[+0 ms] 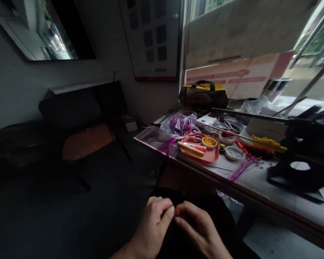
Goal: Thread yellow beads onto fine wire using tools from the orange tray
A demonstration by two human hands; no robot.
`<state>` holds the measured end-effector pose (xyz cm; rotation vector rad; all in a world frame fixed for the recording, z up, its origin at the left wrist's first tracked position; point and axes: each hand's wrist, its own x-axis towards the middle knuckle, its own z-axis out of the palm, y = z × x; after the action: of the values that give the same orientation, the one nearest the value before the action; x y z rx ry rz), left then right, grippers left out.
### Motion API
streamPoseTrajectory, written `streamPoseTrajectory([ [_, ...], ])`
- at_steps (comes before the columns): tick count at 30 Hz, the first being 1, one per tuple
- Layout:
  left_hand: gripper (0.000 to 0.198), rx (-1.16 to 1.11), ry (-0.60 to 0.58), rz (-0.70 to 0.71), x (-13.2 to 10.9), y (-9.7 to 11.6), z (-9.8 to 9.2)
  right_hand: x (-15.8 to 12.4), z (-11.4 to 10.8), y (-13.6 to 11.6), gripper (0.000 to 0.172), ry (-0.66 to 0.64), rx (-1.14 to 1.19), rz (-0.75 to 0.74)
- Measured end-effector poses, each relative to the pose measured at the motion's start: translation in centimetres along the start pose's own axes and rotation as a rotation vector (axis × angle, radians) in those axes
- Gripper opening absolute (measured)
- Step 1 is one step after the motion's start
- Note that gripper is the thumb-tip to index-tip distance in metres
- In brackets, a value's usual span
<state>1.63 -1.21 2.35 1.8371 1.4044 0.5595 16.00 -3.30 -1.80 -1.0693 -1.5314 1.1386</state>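
Note:
Over my lap, my left hand [155, 221] is closed, its thumb pressed against the curled forefinger. My right hand [196, 225] is beside it, thumb and fingers bent into a pinch. The fingertips of both hands meet or nearly meet; anything between them is too small or dark to make out. Beyond them on the table, a red tray [212, 155] bears scissors [196, 138], a wooden-coloured stick [191, 149] and a small bowl of yellow bits [209, 141]. Next to the tray is a white dish of pale beads [234, 153].
Purple strands [241, 169] hang toward the table's front edge [232, 182]. A plastic bag with purple material [179, 124] and a yellow-black bag [203, 94] lie farther back. A black stand [302, 169] occupies the right side. A chair with a brown seat [88, 142] is at left.

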Motion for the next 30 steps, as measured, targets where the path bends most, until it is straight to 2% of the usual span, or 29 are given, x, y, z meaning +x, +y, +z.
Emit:
streamPoseTrajectory([
  [4,0.027,0.014,-0.059,0.009,0.2,0.2,0.0,-0.5,0.2,0.5,0.020,-0.047,0.020,0.006],
  [7,0.028,-0.009,-0.062,-0.016,0.2,0.1,0.2,-0.7,0.4,0.8,0.023,-0.035,0.057,0.054],
  [12,0.031,-0.214,-0.090,-0.089,0.0,-0.5,0.4,-0.6,0.4,0.9,0.024,0.002,0.099,0.115],
  [17,0.030,-0.216,-0.113,-0.141,-0.6,-0.7,0.0,-0.5,0.1,0.7,0.022,0.043,0.051,0.084],
  [20,0.029,-0.372,-0.142,-0.163,-0.7,-0.6,0.1,-0.4,0.0,0.7,0.022,0.031,0.046,0.096],
  [24,0.029,-0.591,-0.148,-0.264,-0.6,-0.7,0.5,-0.4,-0.1,0.9,0.021,0.019,0.009,0.071],
  [30,0.031,-0.624,-0.121,-0.287,-0.6,-1.1,0.7,-0.3,0.0,1.1,0.022,0.025,-0.013,0.041],
])
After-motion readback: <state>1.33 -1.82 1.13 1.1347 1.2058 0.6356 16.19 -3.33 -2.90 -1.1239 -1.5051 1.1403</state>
